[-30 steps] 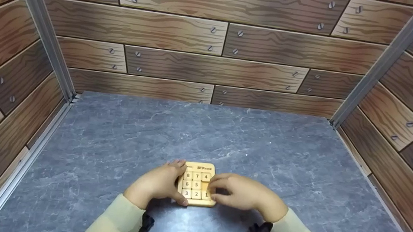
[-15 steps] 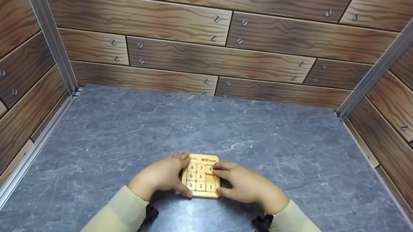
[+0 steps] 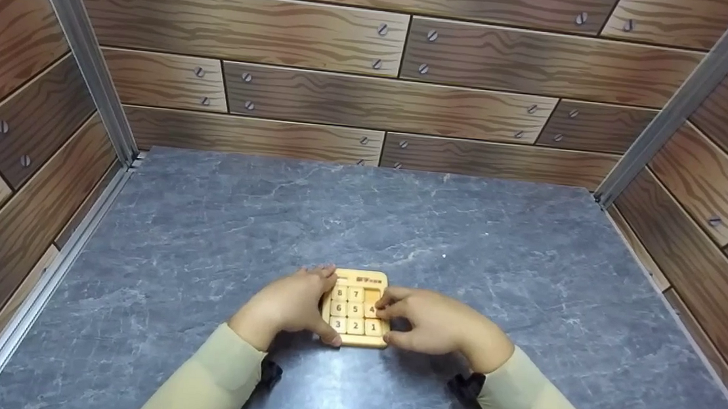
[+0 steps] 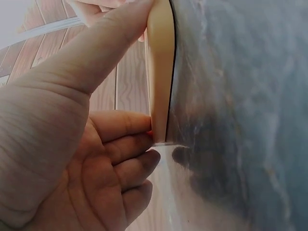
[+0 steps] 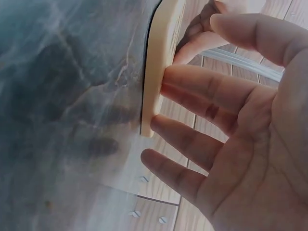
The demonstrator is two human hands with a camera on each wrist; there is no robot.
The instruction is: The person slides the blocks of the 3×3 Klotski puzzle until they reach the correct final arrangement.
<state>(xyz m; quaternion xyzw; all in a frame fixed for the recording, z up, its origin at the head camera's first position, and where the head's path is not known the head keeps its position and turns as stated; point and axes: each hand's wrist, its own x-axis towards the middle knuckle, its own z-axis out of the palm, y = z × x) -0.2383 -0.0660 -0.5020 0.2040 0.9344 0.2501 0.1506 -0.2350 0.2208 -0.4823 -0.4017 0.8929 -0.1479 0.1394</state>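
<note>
A yellow sliding number puzzle [image 3: 358,341] lies flat on the table in the head view. Its tiles read 8, 7 and a gap in the top row, 6, 5, 4 in the middle, 3, 2, 1 below. My left hand [image 3: 292,305] grips its left side, thumb at the near corner and fingers at the far one; the left wrist view shows the puzzle's edge [image 4: 161,62] between them. Fingertips of my right hand [image 3: 436,323] touch the 4 tile [image 3: 371,309], with the thumb by the lower right corner. In the right wrist view those fingers [image 5: 207,84] stay extended and spread.
The grey marbled table [image 3: 271,216] extends beyond the puzzle to a wood-patterned back wall [image 3: 320,98]. Similar side walls and metal corner posts [image 3: 80,54] frame it. Both wrists wear black straps over light sleeves [image 3: 210,375].
The right fingers have moved to the 4 tile and slid it down from the top right slot to the middle right, leaving the gap above it. My left hand keeps its grip.
</note>
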